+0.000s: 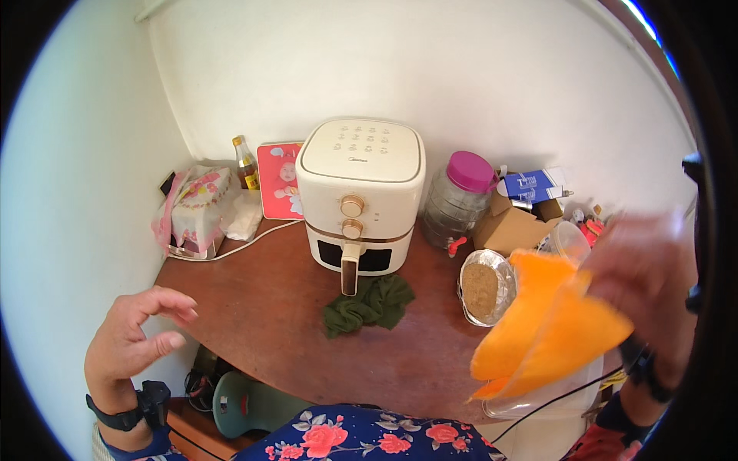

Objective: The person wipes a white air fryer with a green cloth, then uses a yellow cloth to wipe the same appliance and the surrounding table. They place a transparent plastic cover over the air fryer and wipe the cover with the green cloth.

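My right hand, blurred, grips an orange cloth by its upper corner. The cloth hangs over the right side of the wooden table, partly covering a clear plastic container. Raised at the left with fingers curved apart, my left hand has nothing in it. A cream Midea air fryer stands upright at the back middle, its basket pushed in and two knobs facing me. Just below its handle lies a crumpled dark green cloth.
A foil-lined bowl holds a brown cake-like mass. Behind it are a glass jar with a purple lid and red tap, and an opened cardboard box. A covered box, bottle and white cable lie left.
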### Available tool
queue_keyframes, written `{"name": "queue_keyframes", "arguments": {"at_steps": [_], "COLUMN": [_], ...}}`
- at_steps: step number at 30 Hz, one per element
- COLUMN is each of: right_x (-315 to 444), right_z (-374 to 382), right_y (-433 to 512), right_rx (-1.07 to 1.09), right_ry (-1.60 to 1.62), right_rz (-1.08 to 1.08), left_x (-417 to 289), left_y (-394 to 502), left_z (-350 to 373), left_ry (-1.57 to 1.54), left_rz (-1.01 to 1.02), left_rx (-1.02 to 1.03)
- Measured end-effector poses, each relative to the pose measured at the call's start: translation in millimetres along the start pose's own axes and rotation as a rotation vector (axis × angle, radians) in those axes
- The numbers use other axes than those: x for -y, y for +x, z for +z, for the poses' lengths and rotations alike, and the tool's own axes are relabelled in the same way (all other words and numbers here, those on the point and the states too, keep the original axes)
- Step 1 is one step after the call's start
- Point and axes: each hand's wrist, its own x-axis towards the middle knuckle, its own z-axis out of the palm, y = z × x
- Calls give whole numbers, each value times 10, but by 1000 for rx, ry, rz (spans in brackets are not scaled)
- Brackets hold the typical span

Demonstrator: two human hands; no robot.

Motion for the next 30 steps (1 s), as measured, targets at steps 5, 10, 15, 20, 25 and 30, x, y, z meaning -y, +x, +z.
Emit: {"name": "queue_keyframes", "arguments": {"at_steps": [5,10,15,20,25,30], "right_x": [536,723,619,532,936,1156], "right_z": [161,-44,85,311,1243,1645], "right_y": [79,89,225,1110,1640,1917], "right_rx": [270,525,152,73,15,-55], "right_ry": [109,148,532,296,387,427], "right_rz": [-10,-168,-18,-169,-383,-385], "left_x": [14,58,241,545,640,594], "left_y": [113,51,-86,172,757,1379], "left_z": [-229,-664,-862,-928,-435,245], "left_ry": [-27,-79,-114,-230,-253,-156], "left_rz": [26,-22,-5,-93,48,287], "left_rx": [30,81,-87,-207,-20,154]}}
